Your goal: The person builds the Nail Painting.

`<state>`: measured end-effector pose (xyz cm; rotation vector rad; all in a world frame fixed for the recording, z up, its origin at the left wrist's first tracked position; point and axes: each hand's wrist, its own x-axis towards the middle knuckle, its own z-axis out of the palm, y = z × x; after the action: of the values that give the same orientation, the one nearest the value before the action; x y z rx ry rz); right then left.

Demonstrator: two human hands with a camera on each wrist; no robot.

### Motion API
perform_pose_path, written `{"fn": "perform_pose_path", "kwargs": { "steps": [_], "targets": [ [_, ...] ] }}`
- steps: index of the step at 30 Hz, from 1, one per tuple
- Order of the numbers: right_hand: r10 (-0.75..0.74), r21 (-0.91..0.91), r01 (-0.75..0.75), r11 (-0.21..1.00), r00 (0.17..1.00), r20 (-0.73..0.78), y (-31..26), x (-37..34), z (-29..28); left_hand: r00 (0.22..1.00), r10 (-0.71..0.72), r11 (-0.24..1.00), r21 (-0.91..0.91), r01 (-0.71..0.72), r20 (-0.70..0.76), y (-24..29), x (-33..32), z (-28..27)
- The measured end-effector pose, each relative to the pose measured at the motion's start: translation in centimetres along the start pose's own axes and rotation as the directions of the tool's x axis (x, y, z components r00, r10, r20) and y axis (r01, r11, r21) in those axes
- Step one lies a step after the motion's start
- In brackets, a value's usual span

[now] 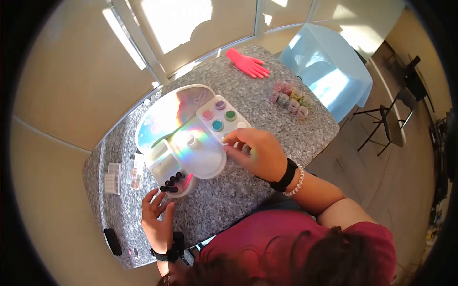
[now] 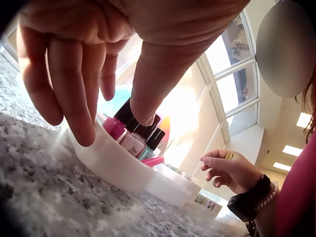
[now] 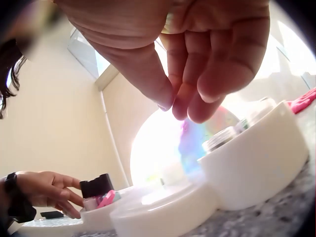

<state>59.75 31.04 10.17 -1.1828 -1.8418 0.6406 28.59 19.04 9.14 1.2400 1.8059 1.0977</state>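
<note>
A white multi-lobed case (image 1: pixel 210 167) lies on the granite table with its shiny rainbow lid (image 1: pixel 174 114) raised. In its near-left section stand several nail polish bottles (image 2: pixel 132 143) with black caps, beside a small pink item (image 1: pixel 187 182). My left hand (image 1: pixel 157 221) is at this section, fingers extended along the outer wall and thumb overlapping the caps in the left wrist view. My right hand (image 1: pixel 260 155) hovers at the edge of the right section, fingers loosely bent with nothing visible between them. That section holds several small round pots (image 1: pixel 218 125) of coloured contents.
A pink hand-shaped item (image 1: pixel 248 63) lies at the table's far side. Several small clear jars (image 1: pixel 292 99) cluster at the right. Leftward are a clear plastic box (image 1: pixel 113 178), a sheet of coloured pieces (image 1: pixel 136 171) and a black pouch (image 1: pixel 112 241). A blue-covered table (image 1: pixel 327 62) stands beyond.
</note>
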Motion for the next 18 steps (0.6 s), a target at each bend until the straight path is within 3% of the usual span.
{"fn": "perform_pose_path", "kwargs": {
  "steps": [1, 4, 11, 13, 15, 16, 18],
  "targets": [
    [0.009, -0.007, -0.009, 1.000, 1.000, -0.017, 0.5, -0.2, -0.8, 1.000, 0.011, 1.000, 0.002, -0.011, 0.017, 0.2, 0.1, 0.0],
    [0.215, 0.124, -0.199, 0.972, 0.968, -0.129, 2.2, -0.8, -2.6, 1.000, -0.026, 1.000, -0.009, 0.026, 0.004, 0.5, 0.1, 0.1],
    [0.280, 0.266, -0.229, 0.937, 0.944, -0.176, 6.6, -2.5, -3.4, 1.000, -0.023, 1.000, 0.007, 0.023, -0.013, 0.6, 0.2, 0.3],
    [0.307, 0.219, -0.259, 0.941, 0.926, -0.222, 7.1, -2.0, -5.4, 0.971, 0.161, 0.987, 0.051, -0.154, -0.176, 0.2, 0.2, 0.8],
    [0.162, -0.235, -0.236, 0.943, 0.941, -0.297, 6.9, -1.2, -8.5, 0.909, 0.325, 0.945, 0.039, -0.326, -0.260, 1.6, -0.1, 1.6],
    [0.173, -0.239, -0.251, 0.938, 0.937, -0.305, 8.2, -1.1, -9.6, 0.911, 0.337, 0.940, 0.032, -0.339, -0.239, 2.4, -0.3, 1.6],
    [-0.028, -0.644, -0.203, 0.738, 0.944, -0.329, 11.5, -1.3, -11.9, 0.897, 0.408, 0.911, 0.010, -0.412, -0.167, 4.0, -0.3, 2.0]
  ]
}}
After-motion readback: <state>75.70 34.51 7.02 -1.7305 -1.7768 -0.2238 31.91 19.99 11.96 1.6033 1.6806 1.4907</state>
